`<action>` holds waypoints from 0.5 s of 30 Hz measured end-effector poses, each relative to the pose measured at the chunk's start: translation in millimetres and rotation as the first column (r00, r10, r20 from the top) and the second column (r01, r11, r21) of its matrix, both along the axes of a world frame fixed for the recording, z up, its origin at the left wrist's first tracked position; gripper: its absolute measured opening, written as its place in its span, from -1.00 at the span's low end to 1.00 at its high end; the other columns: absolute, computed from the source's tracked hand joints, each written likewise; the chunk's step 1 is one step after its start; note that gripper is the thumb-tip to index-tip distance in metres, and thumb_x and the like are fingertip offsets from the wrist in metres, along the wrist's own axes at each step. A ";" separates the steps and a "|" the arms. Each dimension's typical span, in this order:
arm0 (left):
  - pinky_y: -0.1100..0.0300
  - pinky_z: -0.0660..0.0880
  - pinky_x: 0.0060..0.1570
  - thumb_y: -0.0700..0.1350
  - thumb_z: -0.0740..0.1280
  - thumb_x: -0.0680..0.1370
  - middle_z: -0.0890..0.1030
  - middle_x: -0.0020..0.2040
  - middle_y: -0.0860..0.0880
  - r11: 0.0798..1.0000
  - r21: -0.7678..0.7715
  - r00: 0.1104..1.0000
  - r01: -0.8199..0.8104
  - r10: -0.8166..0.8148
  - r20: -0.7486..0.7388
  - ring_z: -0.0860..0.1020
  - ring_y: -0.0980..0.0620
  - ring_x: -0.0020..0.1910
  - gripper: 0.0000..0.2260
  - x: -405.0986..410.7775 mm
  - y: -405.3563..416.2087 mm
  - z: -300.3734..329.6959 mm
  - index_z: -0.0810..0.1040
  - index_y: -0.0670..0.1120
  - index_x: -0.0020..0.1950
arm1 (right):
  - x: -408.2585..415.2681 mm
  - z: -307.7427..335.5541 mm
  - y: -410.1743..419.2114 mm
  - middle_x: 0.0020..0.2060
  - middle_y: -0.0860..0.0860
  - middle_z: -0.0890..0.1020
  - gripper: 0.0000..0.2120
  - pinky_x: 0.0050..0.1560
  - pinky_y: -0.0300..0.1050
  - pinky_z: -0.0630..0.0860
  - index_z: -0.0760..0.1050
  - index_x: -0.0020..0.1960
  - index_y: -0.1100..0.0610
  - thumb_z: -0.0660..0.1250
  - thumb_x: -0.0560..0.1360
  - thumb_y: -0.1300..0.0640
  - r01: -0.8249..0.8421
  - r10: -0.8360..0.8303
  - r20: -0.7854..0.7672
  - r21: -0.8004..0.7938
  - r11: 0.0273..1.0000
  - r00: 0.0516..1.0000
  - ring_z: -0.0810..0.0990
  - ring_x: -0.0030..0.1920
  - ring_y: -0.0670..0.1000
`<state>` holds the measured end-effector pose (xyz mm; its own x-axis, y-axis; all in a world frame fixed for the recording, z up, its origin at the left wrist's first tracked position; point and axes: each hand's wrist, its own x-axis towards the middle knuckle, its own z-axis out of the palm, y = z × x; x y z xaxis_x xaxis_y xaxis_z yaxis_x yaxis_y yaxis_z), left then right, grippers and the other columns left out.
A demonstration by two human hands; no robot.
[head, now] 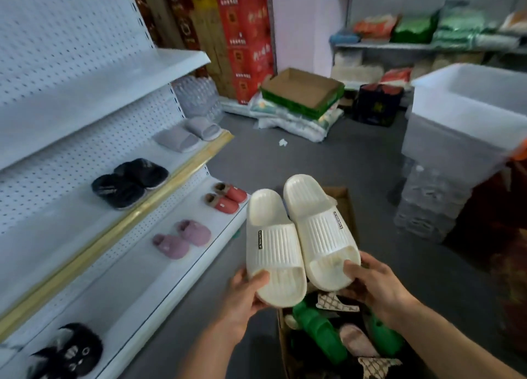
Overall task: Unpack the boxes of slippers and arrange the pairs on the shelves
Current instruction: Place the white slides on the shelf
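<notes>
A person holds 2 cream slides side by side above an open cardboard box (346, 204) on a grey shop floor (328, 162). The left hand (246, 294) grips the toe end of the left slide (272, 244), thumb curled over its upper edge and fingers underneath; the right hand (373, 281) grips the toe end of the right slide (318, 224) the same way, thumb on top. The hands are apart, each clamped on its own shoe, and the 2 slides touch along their inner sides with heels pointing away from the person. Below the hands, the box holds more footwear, among it green slides (316, 324) and a pink slipper (356, 340). To the left stands a white pegboard shelf unit (71, 99). Its middle shelf carries a grey pair (186, 135) and a dark blue pair (129, 182); its lowest shelf carries a red pair (226, 199), a mauve pair (182, 239) and a black furry pair (68, 353). At the right sits a large white plastic tub (467, 116).
</notes>
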<state>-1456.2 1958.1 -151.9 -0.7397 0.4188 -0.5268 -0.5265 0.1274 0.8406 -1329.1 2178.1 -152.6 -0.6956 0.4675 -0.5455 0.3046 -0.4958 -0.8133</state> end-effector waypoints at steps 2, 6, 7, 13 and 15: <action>-0.01 0.61 -0.11 -0.22 0.39 0.53 0.65 0.13 -0.18 1.000 0.012 0.999 -0.012 0.013 -0.036 0.61 -0.19 0.12 -0.69 0.2 -9.6 28.6 0.52 -0.04 0.26 | -4.7 25.7 -0.1 0.02 0.19 0.67 -0.77 -0.10 0.05 0.59 0.54 0.17 0.08 0.31 0.53 0.24 -0.059 0.059 -0.025 0.001 0.998 0.998 0.64 0.02 0.23; 0.03 0.60 -0.11 -0.19 0.38 0.54 0.66 0.13 -0.18 0.995 0.067 0.993 -0.078 0.084 -0.079 0.61 -0.19 0.14 -0.71 0.1 -22.4 81.7 0.54 -0.05 0.26 | -19.7 74.2 2.8 0.06 0.14 0.67 -0.71 0.19 0.17 0.52 0.56 0.21 0.08 0.37 0.49 0.14 -0.151 0.155 -0.045 0.075 0.986 0.987 0.61 0.12 0.22; 0.04 0.60 -0.12 -0.18 0.37 0.54 0.66 0.12 -0.19 0.992 0.082 0.990 -0.098 0.105 -0.091 0.61 -0.19 0.14 -0.71 -0.2 -25.2 93.8 0.54 -0.06 0.26 | -25.4 85.1 3.3 0.07 0.13 0.68 -0.70 0.24 0.20 0.49 0.57 0.21 0.09 0.39 0.48 0.12 -0.182 0.187 -0.060 0.085 0.980 0.981 0.61 0.13 0.22; -0.03 0.61 -0.04 -0.14 0.36 0.56 0.67 0.06 -0.14 0.973 0.134 0.961 -0.189 0.212 -0.179 0.62 -0.14 0.10 -0.80 -9.6 -52.5 155.3 0.55 -0.06 0.19 | -67.0 139.3 -9.7 0.05 0.10 0.69 -0.71 0.29 0.16 0.46 0.57 0.19 0.13 0.39 0.49 0.10 -0.303 0.319 -0.134 0.127 0.945 0.938 0.61 0.14 0.16; 0.06 0.56 -0.20 -0.09 0.34 0.57 0.64 0.05 -0.16 0.963 0.151 0.950 -0.222 0.249 -0.190 0.61 -0.12 -0.02 -0.81 -17.3 -64.3 169.5 0.52 -0.10 0.16 | -83.0 151.8 -19.5 0.05 0.12 0.68 -0.66 0.26 0.18 0.47 0.56 0.21 0.15 0.40 0.47 0.05 -0.335 0.355 -0.141 0.148 0.931 0.924 0.60 0.14 0.19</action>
<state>-1473.5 1893.9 17.7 -0.9120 0.2723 -0.3068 -0.3424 -0.0935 0.9349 -1412.1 2158.5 -0.8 -0.8997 0.2367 -0.3666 0.2980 -0.2806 -0.9124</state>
